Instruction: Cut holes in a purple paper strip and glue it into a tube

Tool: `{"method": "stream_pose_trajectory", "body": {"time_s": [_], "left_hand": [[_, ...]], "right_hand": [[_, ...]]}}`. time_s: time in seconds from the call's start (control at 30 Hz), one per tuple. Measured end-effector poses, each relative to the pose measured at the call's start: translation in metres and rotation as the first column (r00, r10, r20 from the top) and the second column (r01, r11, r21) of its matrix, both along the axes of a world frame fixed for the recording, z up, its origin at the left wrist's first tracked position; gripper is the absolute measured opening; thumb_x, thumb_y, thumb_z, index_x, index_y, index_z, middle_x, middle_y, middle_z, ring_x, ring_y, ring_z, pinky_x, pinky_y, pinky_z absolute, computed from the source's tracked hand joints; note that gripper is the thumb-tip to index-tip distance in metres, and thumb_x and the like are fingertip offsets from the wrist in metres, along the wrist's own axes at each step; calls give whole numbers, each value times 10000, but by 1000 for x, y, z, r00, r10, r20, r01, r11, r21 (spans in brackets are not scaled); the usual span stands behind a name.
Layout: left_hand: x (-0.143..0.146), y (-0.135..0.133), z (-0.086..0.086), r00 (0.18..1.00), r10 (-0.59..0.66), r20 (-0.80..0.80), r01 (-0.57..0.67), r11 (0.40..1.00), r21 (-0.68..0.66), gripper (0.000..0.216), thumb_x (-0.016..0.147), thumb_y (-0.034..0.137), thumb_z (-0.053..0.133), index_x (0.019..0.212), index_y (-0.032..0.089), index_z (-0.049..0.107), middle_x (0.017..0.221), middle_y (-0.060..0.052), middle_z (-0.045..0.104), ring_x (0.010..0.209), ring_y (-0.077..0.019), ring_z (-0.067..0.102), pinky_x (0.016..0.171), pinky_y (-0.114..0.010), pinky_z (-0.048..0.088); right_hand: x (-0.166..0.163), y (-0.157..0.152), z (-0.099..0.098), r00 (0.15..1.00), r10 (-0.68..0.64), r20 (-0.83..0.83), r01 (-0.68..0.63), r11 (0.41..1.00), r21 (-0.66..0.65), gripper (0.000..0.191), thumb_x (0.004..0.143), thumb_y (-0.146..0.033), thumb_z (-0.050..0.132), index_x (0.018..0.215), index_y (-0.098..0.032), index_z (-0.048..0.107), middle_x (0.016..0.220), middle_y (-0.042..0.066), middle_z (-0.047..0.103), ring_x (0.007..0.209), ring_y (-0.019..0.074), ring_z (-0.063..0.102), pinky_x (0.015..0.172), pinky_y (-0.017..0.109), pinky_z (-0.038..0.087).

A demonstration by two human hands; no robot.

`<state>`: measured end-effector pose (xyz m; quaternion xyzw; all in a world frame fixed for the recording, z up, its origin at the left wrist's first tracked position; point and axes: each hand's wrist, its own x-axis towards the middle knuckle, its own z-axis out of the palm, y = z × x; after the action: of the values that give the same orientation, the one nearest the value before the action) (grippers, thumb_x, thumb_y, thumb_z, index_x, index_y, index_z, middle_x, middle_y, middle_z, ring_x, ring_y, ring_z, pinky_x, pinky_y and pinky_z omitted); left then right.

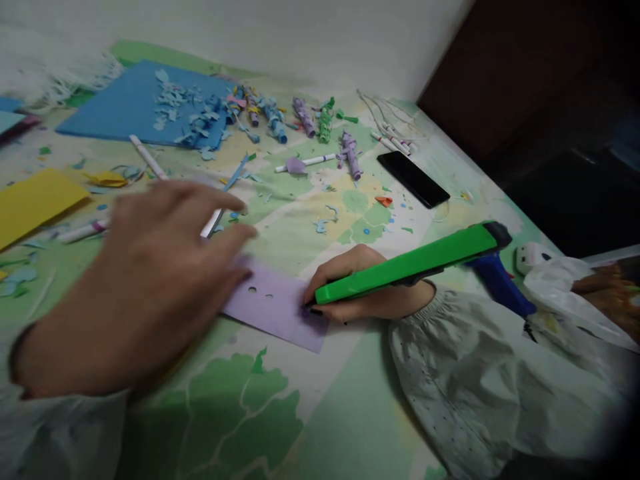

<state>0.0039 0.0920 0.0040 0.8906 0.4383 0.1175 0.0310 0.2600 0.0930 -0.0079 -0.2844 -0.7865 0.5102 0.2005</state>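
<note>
My right hand point(363, 283) is closed around a green utility knife point(407, 263) with a black end. Its tip is down on the right part of a purple sheet of paper point(280, 307), though my fingers partly hide the contact. Two small holes show in the paper's middle. My left hand point(155, 273), smeared by motion, is over the sheet's left end with thumb and fingers apart and nothing between them. Whether it touches the paper I cannot tell. Behind its fingertips lies a slim light-and-dark strip point(213, 223).
Blue sheets point(110, 107) bear paper scraps at the back left, beside several fringed paper rolls point(275, 120). A black phone point(413, 179) and several white markers point(393, 140) lie right of centre. Yellow paper point(37, 200) is at left, a blue glue gun point(503, 283) at right.
</note>
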Motion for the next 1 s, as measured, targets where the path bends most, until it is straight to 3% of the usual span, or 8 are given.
{"method": "stream_pose_trajectory", "body": {"time_s": [0.03,0.07,0.13,0.3,0.53,0.77,0.87,1.0], "left_hand": [[10,-6,1,993,-90,-73,91,996,13,269,939,289,409,1076,137,584,1290,-134,435,1263,-342,335,1027,-547,279],[17,-11,1,976,-213,-47,214,977,14,295,932,356,445,1084,145,584,1255,-138,458,1226,-322,382,1000,-504,337],[25,-14,-4,957,-289,33,289,957,-2,372,889,481,496,1123,202,575,1181,-112,513,1110,-308,466,906,-478,409],[24,-7,-17,975,-211,72,218,970,-110,388,853,521,531,1145,268,566,1094,-79,526,1000,-305,492,806,-470,430],[24,-4,-17,975,-213,57,219,967,-132,396,845,541,534,1162,304,549,1094,-74,521,995,-301,488,792,-451,408],[25,-7,-17,977,-205,54,210,971,-114,418,837,554,537,1147,274,535,1091,-80,514,994,-300,487,787,-444,415],[23,-5,-13,990,-143,-22,141,987,-71,491,820,587,519,1127,203,530,1078,-114,510,986,-323,484,794,-473,419],[13,3,-9,995,-53,-81,55,998,21,538,796,640,495,1018,155,564,901,-114,542,852,-324,514,720,-477,416]], "right_hand": [[-1,0,0,1000,-15,21,14,1000,16,129,766,-153,666,883,-108,700,737,10,686,624,68,601,587,146,470],[-1,-1,1,999,-32,42,30,999,40,118,761,-150,667,868,-115,701,724,2,682,614,67,593,580,145,462],[-2,-2,2,996,-57,74,50,995,91,96,749,-148,676,841,-129,698,705,-13,674,607,63,578,583,147,448],[-4,-3,4,990,-83,113,64,984,169,69,741,-131,675,808,-145,685,668,-40,646,588,53,542,587,145,424],[-3,-3,4,988,-91,128,67,982,178,71,740,-120,678,810,-133,678,679,-45,643,609,41,548,576,119,410],[-3,-5,0,984,-130,121,102,972,211,58,739,-150,674,795,-144,685,655,-36,649,582,57,552,558,141,416],[-5,-6,3,978,-136,161,99,971,218,70,734,-157,664,796,-145,693,661,-19,667,586,71,564,557,156,421],[-6,-6,7,975,-123,184,86,977,196,106,734,-159,627,810,-145,700,700,-3,695,600,83,584,579,173,443]]}}
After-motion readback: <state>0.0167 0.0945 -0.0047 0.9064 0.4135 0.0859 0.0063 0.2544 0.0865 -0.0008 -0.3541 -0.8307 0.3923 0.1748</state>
